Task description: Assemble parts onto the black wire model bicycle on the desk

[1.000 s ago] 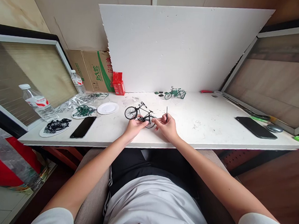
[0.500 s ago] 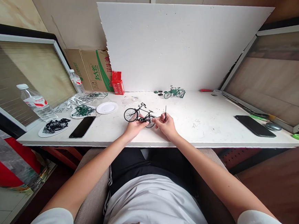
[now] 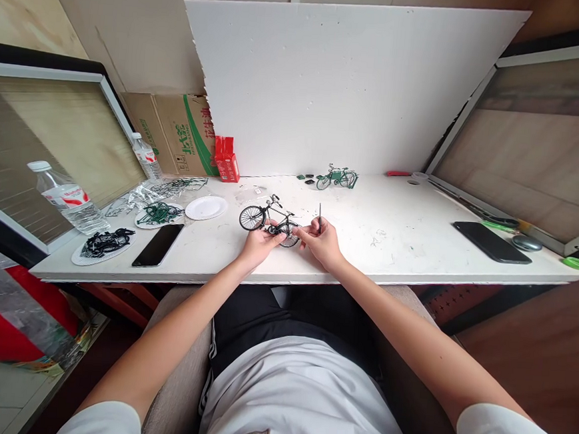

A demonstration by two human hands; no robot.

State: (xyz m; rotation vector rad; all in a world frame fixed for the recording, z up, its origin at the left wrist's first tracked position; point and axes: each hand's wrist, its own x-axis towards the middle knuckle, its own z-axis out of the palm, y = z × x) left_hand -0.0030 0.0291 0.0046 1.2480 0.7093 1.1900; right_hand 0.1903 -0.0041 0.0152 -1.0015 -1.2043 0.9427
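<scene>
A black model bicycle (image 3: 253,218) is held tilted just above the front part of the white table, its handlebar up and its front wheel to the left. My left hand (image 3: 257,249) is closed on its lower middle, near the pedals. At the rear wheel (image 3: 292,237), the thumb and forefinger of my right hand (image 3: 322,241) touch the rim. That same hand also grips a thin dark rod-like tool (image 3: 320,213), which sticks up from between the fingers. My palm hides the tool's lower end.
Behind stands a green model bicycle (image 3: 336,178) with small dark parts (image 3: 308,178) beside it. Plates with black parts (image 3: 105,243) and green parts (image 3: 159,213), a white plate (image 3: 207,207), a phone (image 3: 158,245) and bottles (image 3: 73,203) are left. Another phone (image 3: 490,242) lies right.
The hands and the black bicycle hold almost the same pose. The whole view has shifted very slightly; nothing has been let go or taken up.
</scene>
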